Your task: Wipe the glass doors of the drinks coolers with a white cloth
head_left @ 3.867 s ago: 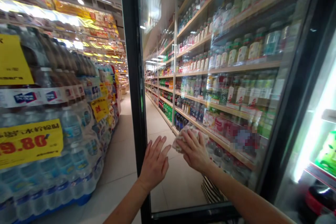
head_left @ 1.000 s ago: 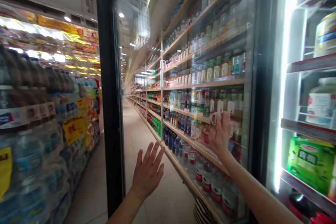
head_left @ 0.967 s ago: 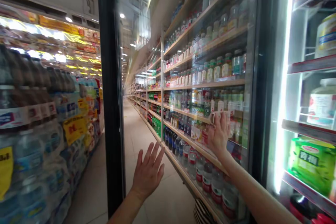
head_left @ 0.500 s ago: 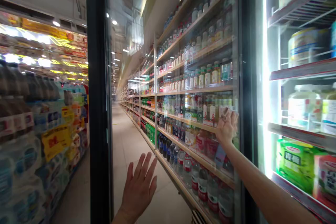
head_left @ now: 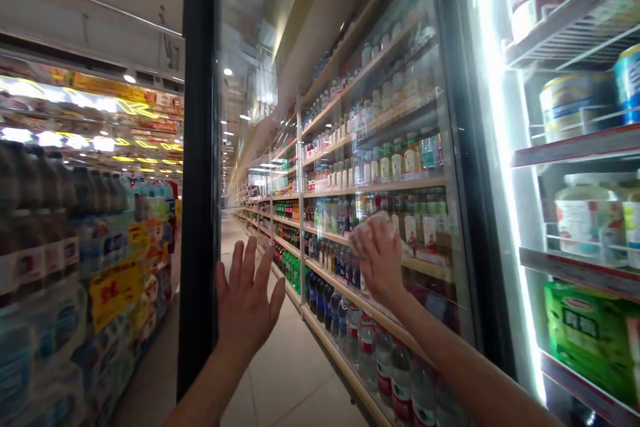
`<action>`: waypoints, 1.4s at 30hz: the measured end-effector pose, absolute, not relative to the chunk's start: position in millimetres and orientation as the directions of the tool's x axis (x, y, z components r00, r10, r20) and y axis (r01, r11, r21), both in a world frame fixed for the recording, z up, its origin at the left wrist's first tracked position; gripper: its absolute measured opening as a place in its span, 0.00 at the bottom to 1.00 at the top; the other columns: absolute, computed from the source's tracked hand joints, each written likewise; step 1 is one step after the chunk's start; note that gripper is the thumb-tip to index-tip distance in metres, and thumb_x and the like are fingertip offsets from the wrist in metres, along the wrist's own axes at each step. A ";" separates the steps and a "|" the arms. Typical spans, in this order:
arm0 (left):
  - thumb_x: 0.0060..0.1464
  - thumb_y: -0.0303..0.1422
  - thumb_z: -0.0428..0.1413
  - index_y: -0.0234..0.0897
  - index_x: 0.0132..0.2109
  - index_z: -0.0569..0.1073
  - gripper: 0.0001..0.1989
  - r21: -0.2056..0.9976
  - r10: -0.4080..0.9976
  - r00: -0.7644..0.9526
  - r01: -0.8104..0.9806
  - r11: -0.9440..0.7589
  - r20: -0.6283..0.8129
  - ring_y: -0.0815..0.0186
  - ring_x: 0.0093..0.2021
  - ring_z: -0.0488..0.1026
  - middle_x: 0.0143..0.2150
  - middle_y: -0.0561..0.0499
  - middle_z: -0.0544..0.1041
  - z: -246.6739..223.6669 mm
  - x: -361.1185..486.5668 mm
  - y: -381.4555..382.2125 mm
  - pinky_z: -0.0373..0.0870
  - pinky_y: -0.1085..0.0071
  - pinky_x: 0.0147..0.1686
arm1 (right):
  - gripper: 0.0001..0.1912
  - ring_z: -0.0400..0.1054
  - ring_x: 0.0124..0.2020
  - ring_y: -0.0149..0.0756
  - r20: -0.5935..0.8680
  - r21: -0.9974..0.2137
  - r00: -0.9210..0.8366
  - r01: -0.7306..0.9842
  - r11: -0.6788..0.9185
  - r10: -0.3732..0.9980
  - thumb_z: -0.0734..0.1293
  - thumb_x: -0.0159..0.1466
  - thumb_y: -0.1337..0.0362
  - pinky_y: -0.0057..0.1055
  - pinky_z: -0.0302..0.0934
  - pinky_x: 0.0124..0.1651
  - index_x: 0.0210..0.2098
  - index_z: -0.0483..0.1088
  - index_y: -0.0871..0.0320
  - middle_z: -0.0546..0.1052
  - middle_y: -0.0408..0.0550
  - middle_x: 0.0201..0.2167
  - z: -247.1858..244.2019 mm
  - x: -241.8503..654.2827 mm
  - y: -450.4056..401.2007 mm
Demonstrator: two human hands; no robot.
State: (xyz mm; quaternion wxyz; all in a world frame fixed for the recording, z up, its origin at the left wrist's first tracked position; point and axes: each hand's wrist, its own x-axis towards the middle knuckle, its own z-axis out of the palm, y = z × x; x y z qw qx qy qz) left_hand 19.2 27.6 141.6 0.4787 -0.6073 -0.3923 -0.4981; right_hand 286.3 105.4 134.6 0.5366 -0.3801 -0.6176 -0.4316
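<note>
An open glass door (head_left: 310, 33) with a dark frame stands in front of me. Against its left part, close to the black edge, my left hand (head_left: 247, 297) is raised with spread fingers and holds nothing. My right hand (head_left: 383, 263) is at the middle of the pane, with a crumpled whitish cloth (head_left: 367, 233) under its fingers. The cloth looks pressed to the glass. Motion blurs the right hand and the cloth a little.
Lit cooler shelves (head_left: 575, 153) with jars, cans and a green package (head_left: 585, 333) are at the right. Shelves of bottles show through the glass. Stacked bottle packs (head_left: 40, 333) with a yellow sign (head_left: 115, 290) stand at the left beside a tiled floor.
My right hand has moved left across the glass with the cloth. My left hand has risen and shifted slightly left. The view has tilted a little.
</note>
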 end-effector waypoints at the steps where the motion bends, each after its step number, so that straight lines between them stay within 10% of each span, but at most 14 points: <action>1: 0.55 0.38 0.51 0.44 0.64 0.47 0.33 -0.185 0.005 0.191 0.958 -0.218 0.982 0.54 0.66 0.46 0.66 0.42 0.52 144.2 18.8 30.0 0.41 0.49 0.61 | 0.30 0.40 0.65 0.46 0.962 0.248 -0.272 0.899 0.362 0.018 0.56 0.59 0.65 0.52 0.39 0.61 0.62 0.51 0.49 0.51 0.48 0.64 134.7 285.3 104.4; 3: 0.54 0.39 0.51 0.44 0.64 0.48 0.33 -0.174 0.014 0.181 0.962 -0.211 0.983 0.54 0.66 0.46 0.65 0.42 0.52 143.8 18.1 33.9 0.40 0.49 0.61 | 0.29 0.42 0.65 0.45 0.954 0.273 -0.300 0.889 0.369 0.018 0.56 0.60 0.65 0.51 0.39 0.62 0.61 0.54 0.49 0.53 0.47 0.64 139.2 294.3 107.0; 8: 0.54 0.38 0.51 0.44 0.64 0.49 0.32 -0.168 0.016 0.176 0.960 -0.222 0.984 0.54 0.66 0.46 0.66 0.43 0.51 137.9 17.1 37.6 0.40 0.49 0.62 | 0.28 0.45 0.63 0.51 0.926 -0.344 0.375 0.887 0.306 -0.046 0.52 0.63 0.62 0.56 0.45 0.57 0.62 0.51 0.57 0.55 0.58 0.62 172.5 319.5 120.2; 10: 0.54 0.37 0.51 0.44 0.64 0.49 0.32 -0.175 -0.001 0.179 0.961 -0.213 0.984 0.55 0.65 0.47 0.66 0.43 0.51 138.4 16.9 37.5 0.41 0.49 0.61 | 0.28 0.43 0.64 0.50 0.963 -0.240 0.265 0.918 0.315 -0.039 0.52 0.63 0.62 0.55 0.44 0.58 0.63 0.50 0.56 0.53 0.57 0.63 176.4 302.5 114.0; 15: 0.55 0.38 0.51 0.42 0.64 0.50 0.32 -0.193 0.002 0.197 0.963 -0.186 0.980 0.55 0.66 0.47 0.65 0.42 0.53 139.8 15.6 35.3 0.42 0.51 0.61 | 0.28 0.40 0.65 0.43 0.874 0.452 -0.485 0.805 0.384 -0.011 0.56 0.61 0.63 0.50 0.37 0.62 0.61 0.53 0.47 0.53 0.45 0.64 170.8 264.7 95.2; 21: 0.55 0.39 0.50 0.40 0.63 0.53 0.30 -0.197 0.026 0.205 0.964 -0.180 0.978 0.56 0.66 0.45 0.65 0.41 0.54 138.0 14.8 34.9 0.40 0.52 0.62 | 0.28 0.43 0.64 0.50 0.949 -0.298 0.316 0.908 0.296 -0.014 0.52 0.62 0.62 0.54 0.45 0.58 0.62 0.52 0.58 0.53 0.57 0.63 213.0 293.0 111.2; 27: 0.55 0.38 0.50 0.37 0.60 0.59 0.26 -0.199 0.056 0.210 0.967 -0.158 0.976 0.56 0.66 0.46 0.64 0.40 0.56 138.4 15.0 31.8 0.41 0.53 0.62 | 0.25 0.41 0.65 0.42 0.894 0.425 -0.447 0.833 0.354 -0.021 0.55 0.61 0.63 0.48 0.37 0.62 0.59 0.57 0.49 0.55 0.46 0.63 188.1 256.2 92.0; 33: 0.55 0.38 0.49 0.36 0.58 0.62 0.24 -0.198 0.057 0.207 0.971 -0.137 0.977 0.55 0.65 0.48 0.63 0.39 0.58 137.4 16.2 31.6 0.43 0.52 0.61 | 0.27 0.43 0.64 0.49 0.980 -0.175 0.194 0.947 0.270 -0.043 0.52 0.63 0.62 0.52 0.44 0.59 0.60 0.55 0.60 0.55 0.57 0.62 202.4 263.0 104.4; 35: 0.56 0.37 0.48 0.36 0.58 0.63 0.24 -0.190 0.059 0.200 0.972 -0.136 0.978 0.55 0.65 0.48 0.63 0.39 0.58 137.4 16.6 31.8 0.43 0.52 0.61 | 0.27 0.42 0.65 0.49 0.998 -0.040 0.053 0.961 0.274 -0.040 0.53 0.63 0.61 0.52 0.42 0.60 0.61 0.55 0.60 0.54 0.56 0.63 196.1 250.1 99.2; 39: 0.56 0.38 0.48 0.35 0.58 0.63 0.23 -0.190 0.055 0.200 0.972 -0.139 0.978 0.54 0.65 0.49 0.62 0.39 0.58 137.9 16.6 30.9 0.44 0.53 0.61 | 0.26 0.41 0.65 0.42 0.789 0.595 -0.610 0.726 0.346 -0.077 0.56 0.61 0.59 0.49 0.35 0.63 0.60 0.55 0.49 0.57 0.45 0.62 171.2 229.2 85.2; 42: 0.56 0.38 0.48 0.36 0.58 0.63 0.24 -0.196 0.047 0.204 0.971 -0.135 0.978 0.55 0.65 0.50 0.62 0.39 0.59 138.1 16.7 30.3 0.44 0.53 0.61 | 0.25 0.42 0.65 0.43 0.898 0.430 -0.435 0.839 0.333 -0.066 0.56 0.62 0.62 0.50 0.38 0.62 0.59 0.56 0.50 0.57 0.47 0.62 183.8 242.7 91.5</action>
